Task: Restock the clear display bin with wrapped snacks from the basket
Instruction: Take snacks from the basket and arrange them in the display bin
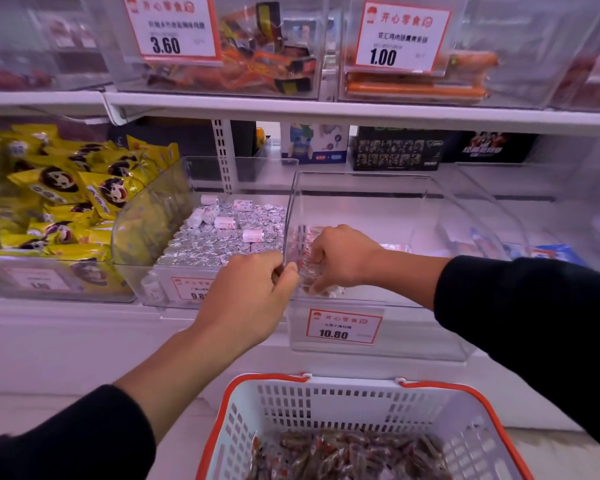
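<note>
Snacks (347, 455): a heap of small wrapped packets, dark brown with red and white bits, too many and too tangled to count, lying in the bottom of the basket.
Basket (361, 396): one, white slotted plastic with an orange rim and handles, at the lower edge of view below the shelf.
Display bin (378, 327): one clear plastic bin, nearly bare inside, with a price label reading 10.80 on its front; it stands on the lower shelf, right of the silver-sweet bin.
Left hand (246, 296): fingers curled, pinching the bin's raised clear flap at its left front edge.
Right hand (340, 258): reaching into the bin, fingers curled down around a small bunch of packets (321, 287) near the bin's front left corner; how many it holds cannot be told.
Neighbouring bins: one of silver foil sweets (222, 237), one of yellow packets (66, 195), both left of the display bin.
</note>
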{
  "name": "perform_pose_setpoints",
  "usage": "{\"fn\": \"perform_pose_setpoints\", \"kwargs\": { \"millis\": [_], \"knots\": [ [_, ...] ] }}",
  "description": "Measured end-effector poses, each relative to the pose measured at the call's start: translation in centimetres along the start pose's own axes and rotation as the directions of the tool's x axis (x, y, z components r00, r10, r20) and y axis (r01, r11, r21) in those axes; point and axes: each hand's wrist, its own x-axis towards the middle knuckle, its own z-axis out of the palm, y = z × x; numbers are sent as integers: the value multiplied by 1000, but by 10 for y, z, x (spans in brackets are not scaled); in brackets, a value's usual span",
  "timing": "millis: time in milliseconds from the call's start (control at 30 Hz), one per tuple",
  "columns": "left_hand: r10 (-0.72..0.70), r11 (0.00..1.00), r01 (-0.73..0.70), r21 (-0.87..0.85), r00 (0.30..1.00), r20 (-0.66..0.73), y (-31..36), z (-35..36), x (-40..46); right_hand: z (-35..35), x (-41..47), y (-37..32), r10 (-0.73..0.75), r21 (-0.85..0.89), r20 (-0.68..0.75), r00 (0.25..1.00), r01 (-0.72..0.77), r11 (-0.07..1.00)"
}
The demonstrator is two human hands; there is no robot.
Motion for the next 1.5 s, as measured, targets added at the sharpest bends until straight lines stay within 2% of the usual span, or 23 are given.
{"fn": "perform_pose_setpoints", "kwargs": {
  "millis": [233,300,333,400,433,467,500,533,567,600,633,667,733,767,800,900,967,1067,1167,1267,1333,1400,1500],
  "knots": [
    [-84,996,85,14,994,-70,8,-8,-3,-30,-12,-2,24,90,-67,997,-18,996],
    [9,1000,-10,-16,1000,-15,5,-20,-5,-43,-33,-8,-17,126,-242,970,49,991],
    [75,996,-71,-47,994,81,2,-26,-7,-46,-49,-12,-65,109,-404,913,118,987],
    [130,991,-104,-89,923,363,-5,-31,-13,-39,-90,-18,-224,-20,-724,652,305,952],
    [93,995,-68,-68,860,502,-9,-28,-17,-27,-113,-21,-295,-80,-797,527,392,917],
    [28,1000,-27,-10,787,616,-13,-19,-22,-8,-134,-22,-352,-107,-805,478,467,878],
    [-43,997,-13,75,708,704,-17,-6,-28,17,-150,-23,-414,-117,-759,502,520,846],
    [-108,988,-21,155,623,774,-21,10,-37,45,-163,-23,-482,-114,-652,585,553,825],
    [-172,976,-22,216,529,831,-26,29,-48,77,-175,-22,-527,-84,-449,722,552,829],
    [-242,964,0,268,425,872,-32,49,-61,111,-185,-20,-493,-32,-148,858,494,869],
    [-322,945,46,324,317,892,-38,67,-77,145,-195,-16,-373,10,177,911,378,926],
    [-400,917,100,387,217,890,-45,84,-93,178,-204,-8,-214,27,435,874,226,974],
    [-508,854,194,482,114,854,-54,115,-132,241,-231,11,28,20,751,659,-65,998],
    [-537,835,213,508,109,837,-57,133,-152,266,-246,21,114,15,803,585,-212,977],
    [-558,820,219,528,102,824,-58,151,-174,286,-261,30,183,22,811,556,-341,940],
    [-589,778,319,541,70,805,-57,195,-235,322,-291,42,308,128,724,617,-559,820],
    [-577,761,394,515,49,816,-58,218,-262,335,-293,41,294,212,749,594,-634,743],
    [-585,732,471,492,65,809,-57,240,-280,352,-288,27,242,258,769,592,-634,729],
    [-589,673,616,409,112,801,-62,259,-287,369,-287,15,261,206,676,689,-517,830],
    [-584,714,551,432,128,801,-67,263,-286,376,-285,19,210,278,640,739,-477,834],
    [-570,727,518,450,90,817,-68,264,-284,375,-278,31,192,318,688,699,-529,787],
    [-578,716,521,465,67,814,-70,265,-283,373,-271,41,211,349,782,586,-694,630],
    [-589,664,629,404,108,801,-73,262,-285,365,-268,50,240,336,858,454,-850,406]
  ]
}}
